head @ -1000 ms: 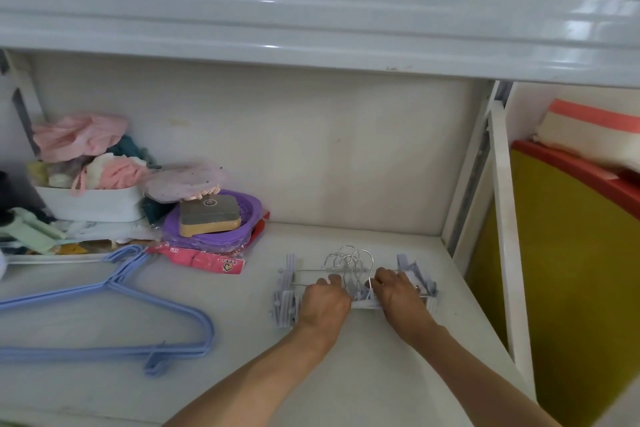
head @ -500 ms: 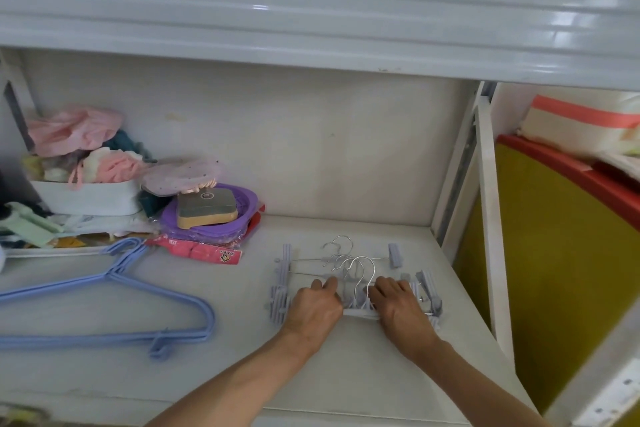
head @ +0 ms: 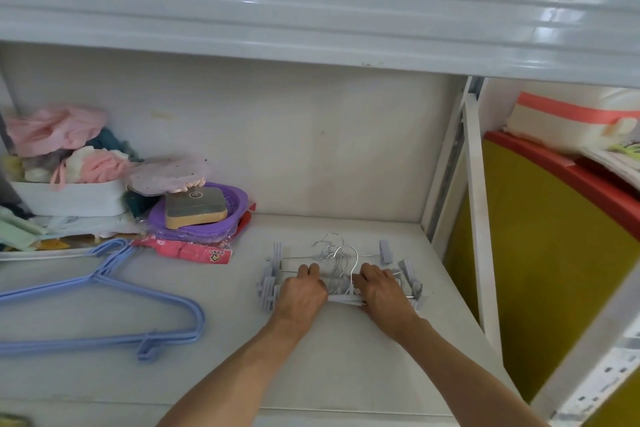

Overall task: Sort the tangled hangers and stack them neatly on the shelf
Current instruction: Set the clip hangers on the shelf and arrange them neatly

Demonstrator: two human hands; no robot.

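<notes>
Several small grey clip hangers (head: 341, 270) with silver wire hooks lie bunched on the white shelf (head: 221, 340), right of middle. My left hand (head: 302, 295) rests on the left part of the bunch, fingers curled over the bars. My right hand (head: 382, 289) presses on the right part, fingers on the bars beside the hooks. One clip hanger lies a little farther back, apart from the pile under my hands. A stack of blue plastic coat hangers (head: 104, 308) lies flat on the shelf at the left.
At the back left stand a white bin of pink and white cloths (head: 69, 198), a purple dish with a sponge (head: 197, 215) and a red packet (head: 187, 251). A white upright post (head: 479, 218) bounds the shelf on the right, with a yellow and red container (head: 554, 253) beyond it.
The clip hangers were drawn toward me on the shelf, and one stayed behind at the back. Both hands came nearer with the pile; the blue hangers did not move.
</notes>
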